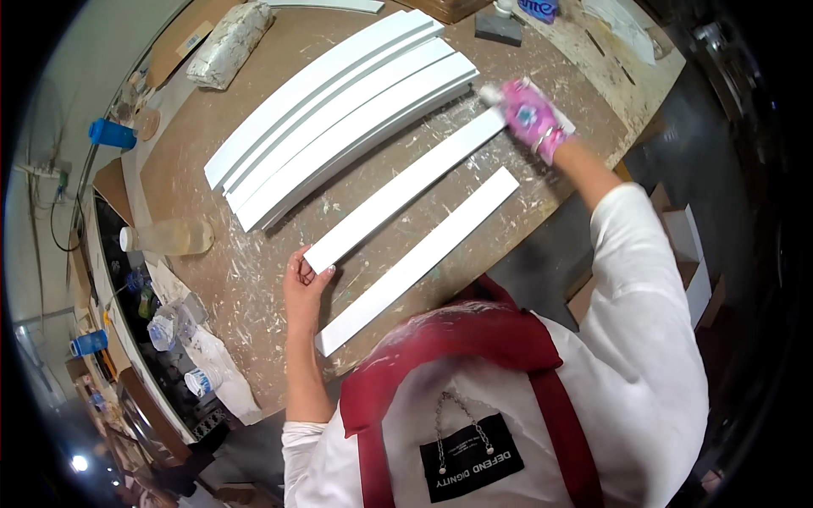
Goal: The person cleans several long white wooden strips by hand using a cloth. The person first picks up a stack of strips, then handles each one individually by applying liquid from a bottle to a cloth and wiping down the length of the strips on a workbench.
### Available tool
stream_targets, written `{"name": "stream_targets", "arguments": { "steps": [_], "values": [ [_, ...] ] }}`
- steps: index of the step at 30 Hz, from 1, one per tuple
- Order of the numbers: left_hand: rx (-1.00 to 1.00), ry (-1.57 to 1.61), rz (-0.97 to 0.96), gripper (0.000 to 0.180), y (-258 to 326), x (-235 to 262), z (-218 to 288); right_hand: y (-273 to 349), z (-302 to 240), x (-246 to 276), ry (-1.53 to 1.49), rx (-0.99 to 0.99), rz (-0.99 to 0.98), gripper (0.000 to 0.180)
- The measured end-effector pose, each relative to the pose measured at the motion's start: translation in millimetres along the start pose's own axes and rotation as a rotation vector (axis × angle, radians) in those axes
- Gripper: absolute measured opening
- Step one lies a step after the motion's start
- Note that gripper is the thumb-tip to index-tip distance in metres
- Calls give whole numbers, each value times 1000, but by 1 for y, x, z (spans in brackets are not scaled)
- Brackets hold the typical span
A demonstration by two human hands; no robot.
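My bare left hand (306, 284) grips the near end of a long white strip (406, 188), thumb on top and fingers at its edge. At the strip's far end, my right hand (529, 114), in a pink patterned glove, is closed and slightly blurred. Something small and whitish (489, 95) shows at its fingers; I cannot make out what it is. A second white strip (419, 261) lies nearer to me, roughly parallel. Beyond the held strip rest several white curved mouldings (339, 110), side by side.
The paint-spattered brown table (246, 305) carries a plastic-wrapped white block (229, 46), a dark grey block (498, 30) and a bottle of yellowish liquid (174, 238) lying on its side. A blue cup (112, 134) is at the left edge. Cardboard boxes (682, 245) stand on the floor at right.
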State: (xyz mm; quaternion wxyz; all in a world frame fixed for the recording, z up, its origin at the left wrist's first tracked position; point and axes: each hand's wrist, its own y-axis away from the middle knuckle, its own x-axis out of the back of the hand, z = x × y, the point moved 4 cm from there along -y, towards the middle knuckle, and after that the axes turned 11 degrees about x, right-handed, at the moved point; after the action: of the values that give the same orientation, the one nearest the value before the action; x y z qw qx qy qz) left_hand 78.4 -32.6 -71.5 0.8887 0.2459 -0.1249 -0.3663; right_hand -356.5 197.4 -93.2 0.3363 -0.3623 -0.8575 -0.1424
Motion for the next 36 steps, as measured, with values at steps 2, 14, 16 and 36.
{"name": "stream_targets", "arguments": {
  "steps": [2,14,16,36],
  "values": [
    [21,-2,-28,47,-6,1,-4,23,-66,-33,730,573,-46,19],
    [23,89,-122,46,-19,4,-21,20,-54,-22,541,361,-72,13],
    [19,88,-127,46,-20,2,-20,1,-49,5,740,187,-158,19],
    [42,22,-124,46,-21,4,-17,14,-68,-22,670,450,-416,21]
  ]
}}
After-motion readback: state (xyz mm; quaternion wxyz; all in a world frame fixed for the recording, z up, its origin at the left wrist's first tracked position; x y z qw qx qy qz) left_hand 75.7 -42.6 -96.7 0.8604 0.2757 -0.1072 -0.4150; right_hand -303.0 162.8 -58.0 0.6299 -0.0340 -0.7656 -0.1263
